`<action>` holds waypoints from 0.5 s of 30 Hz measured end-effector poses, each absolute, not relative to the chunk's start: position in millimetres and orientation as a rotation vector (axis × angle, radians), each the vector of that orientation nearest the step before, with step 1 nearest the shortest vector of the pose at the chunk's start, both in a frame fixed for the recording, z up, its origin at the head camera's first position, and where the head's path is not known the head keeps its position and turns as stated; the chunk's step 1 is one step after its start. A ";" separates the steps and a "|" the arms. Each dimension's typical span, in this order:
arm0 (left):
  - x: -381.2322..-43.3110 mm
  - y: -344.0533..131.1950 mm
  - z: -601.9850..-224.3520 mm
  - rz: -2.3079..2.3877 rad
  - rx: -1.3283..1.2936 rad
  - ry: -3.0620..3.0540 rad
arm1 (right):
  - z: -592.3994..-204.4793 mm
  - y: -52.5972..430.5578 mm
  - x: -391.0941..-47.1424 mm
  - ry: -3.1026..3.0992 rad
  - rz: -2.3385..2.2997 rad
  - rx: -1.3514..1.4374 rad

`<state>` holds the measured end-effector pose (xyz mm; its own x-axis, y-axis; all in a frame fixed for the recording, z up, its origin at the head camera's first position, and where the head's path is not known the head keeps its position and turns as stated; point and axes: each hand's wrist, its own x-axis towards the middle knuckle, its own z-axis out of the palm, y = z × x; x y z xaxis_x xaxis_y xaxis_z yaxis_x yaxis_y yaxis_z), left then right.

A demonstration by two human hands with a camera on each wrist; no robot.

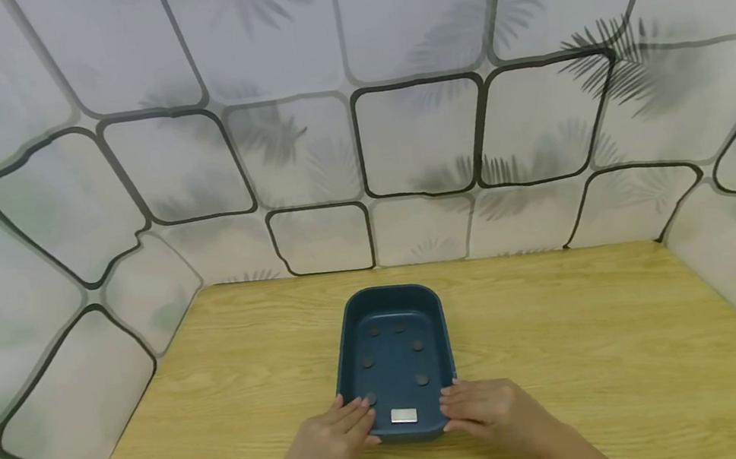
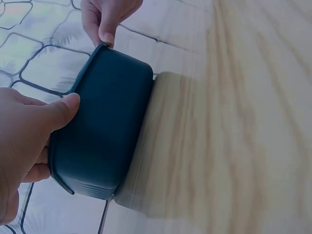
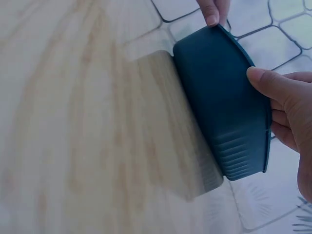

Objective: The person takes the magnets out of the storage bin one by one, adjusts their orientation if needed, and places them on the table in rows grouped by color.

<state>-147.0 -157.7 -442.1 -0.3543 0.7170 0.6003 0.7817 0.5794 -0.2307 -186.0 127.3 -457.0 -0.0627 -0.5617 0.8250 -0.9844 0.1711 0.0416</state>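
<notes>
A dark blue, rounded rectangular plastic bin (image 1: 395, 368) lies lengthwise on the wooden table. My left hand (image 1: 330, 439) grips its near left corner, and my right hand (image 1: 493, 409) grips the near right corner. In the left wrist view, the left thumb (image 2: 70, 102) presses the outer wall while fingers curl over the rim. The right wrist view shows the right hand (image 3: 292, 107) pinching the rim of the bin (image 3: 219, 97) the same way. Several dark round discs (image 1: 418, 346) are spread over the bin's floor, with a shiny silver rectangle (image 1: 404, 416) near its front end.
Light wood-grain tabletop (image 1: 560, 336) extends on both sides of the bin. Behind it and at the left and right stand pale walls (image 1: 422, 138) patterned with dark outlines and leaves.
</notes>
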 end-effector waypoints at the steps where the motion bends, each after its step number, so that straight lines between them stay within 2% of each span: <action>1: -147.5 -156.6 -442.5 -0.125 -1.187 -2.140 | -456.3 128.6 -185.3 -1.743 0.756 1.477; 15: -155.2 -140.7 -444.0 -0.147 -1.210 -2.033 | -456.6 144.5 -184.4 -1.747 0.769 1.467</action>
<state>-155.2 -140.7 -444.0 -0.2699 0.7084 0.6522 0.7949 0.5462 -0.2643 -184.4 144.5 -456.6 -0.0952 -0.5562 0.8256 -0.9845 0.1755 0.0048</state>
